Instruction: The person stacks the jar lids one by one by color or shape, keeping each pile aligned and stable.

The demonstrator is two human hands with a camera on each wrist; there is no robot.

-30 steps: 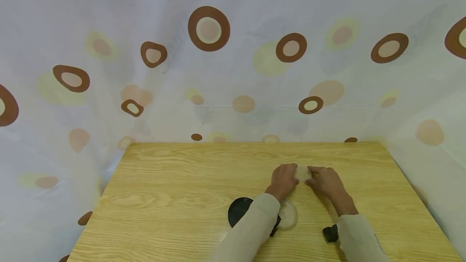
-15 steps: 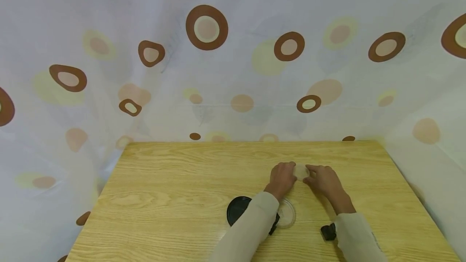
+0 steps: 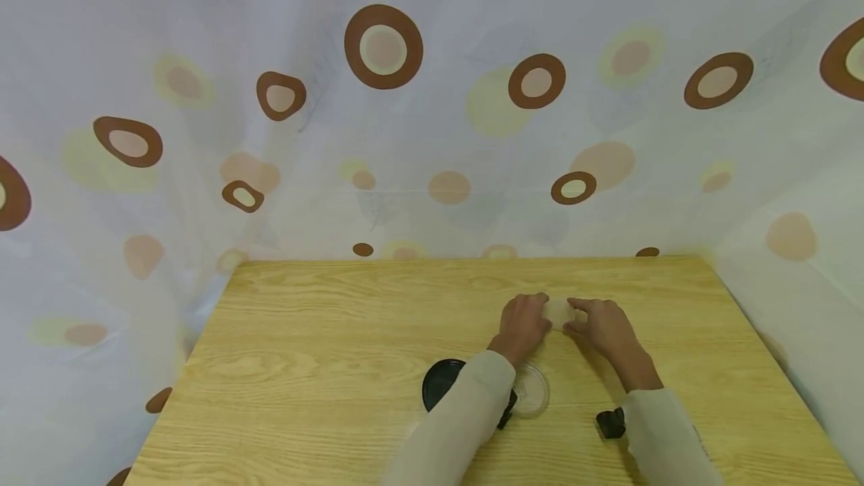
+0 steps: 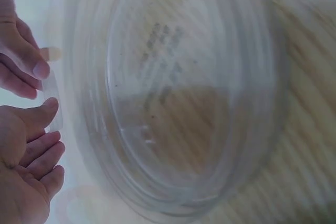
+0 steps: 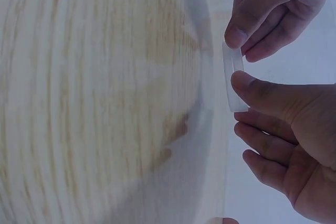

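A small, round, translucent white lid (image 3: 558,313) is held between my two hands, edge-on in the right wrist view. My left hand (image 3: 523,325) pinches its left edge between thumb and fingers. From the right side, my right hand (image 3: 604,332) pinches it too, the thumb lying on its face in the right wrist view. Whether it touches the table cannot be told. Behind the left wrist lies a larger clear round lid or shallow container (image 4: 173,182) with small printed marks. Beside it is a round black bowl or dish (image 3: 440,382), partly hidden by my left sleeve.
The wood-grain table (image 3: 304,366) reaches to a patterned curtain (image 3: 418,133) at the back and sides. Black wrist cameras show beneath both sleeves, the right wrist camera (image 3: 610,424) most plainly.
The whole head view has shifted slightly. Both hands keep hold of the small lid in nearly the same spot; the black dish and the clear round piece stay put.
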